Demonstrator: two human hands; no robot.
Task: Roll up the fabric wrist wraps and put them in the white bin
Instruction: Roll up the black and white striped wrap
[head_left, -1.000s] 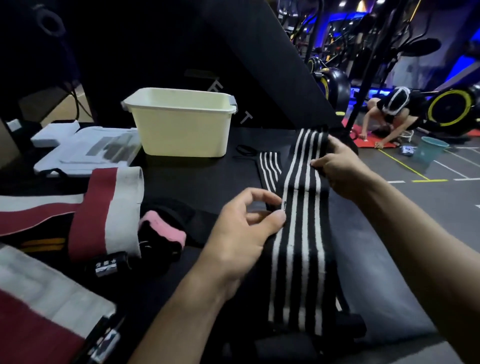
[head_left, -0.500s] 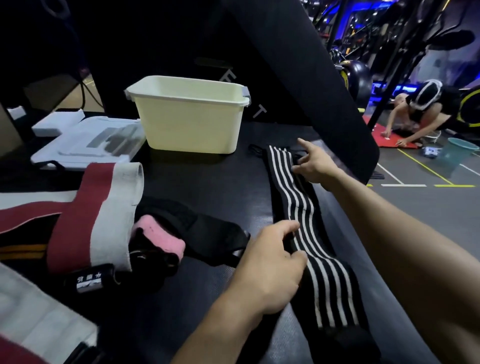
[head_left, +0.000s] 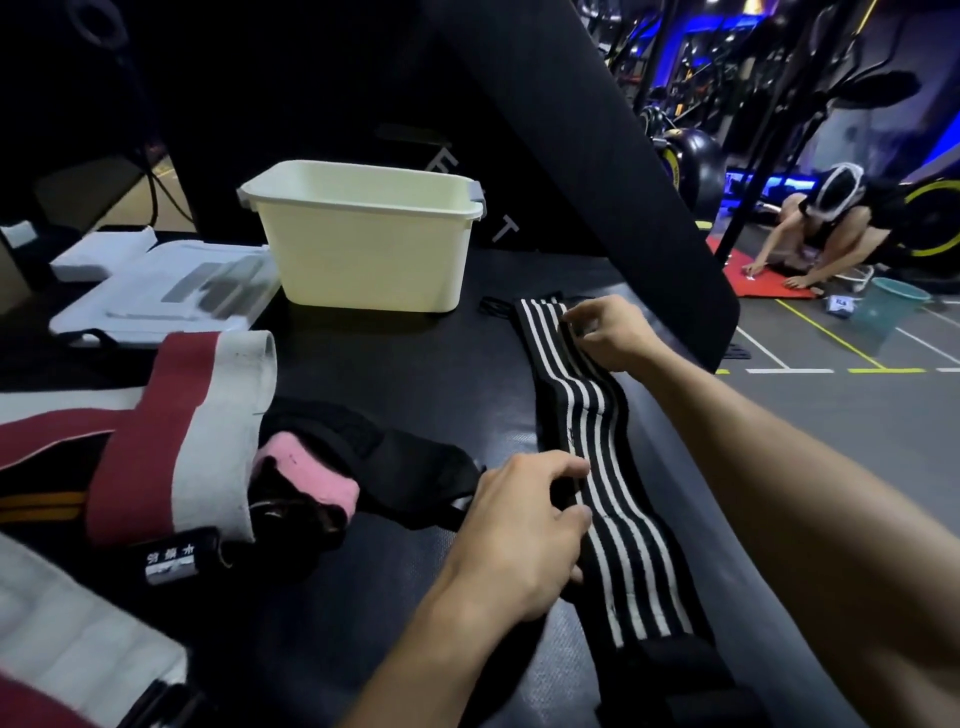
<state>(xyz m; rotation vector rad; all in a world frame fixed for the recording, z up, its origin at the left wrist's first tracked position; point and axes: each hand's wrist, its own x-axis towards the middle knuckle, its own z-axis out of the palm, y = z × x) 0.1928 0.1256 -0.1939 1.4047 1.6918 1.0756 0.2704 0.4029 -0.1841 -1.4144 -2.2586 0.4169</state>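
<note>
Wrist wraps are lying on the black counter (head_left: 395, 405) — a red-and-white wrap (head_left: 187, 431) left, the white bin (head_left: 363, 234) behind. The left hand (head_left: 524, 535) is pinching the striped wrap (head_left: 613, 467) at its near part; the right hand (head_left: 608, 332) — fingers curled — is gripping its far end.

Can't see inside white bin (head_left: 363, 249) from here. Striped wrap (head_left: 602, 452) near end cut off at bottom edge. Label (head_left: 170, 560) on black strap lower left: characters too blurred to read.
</note>
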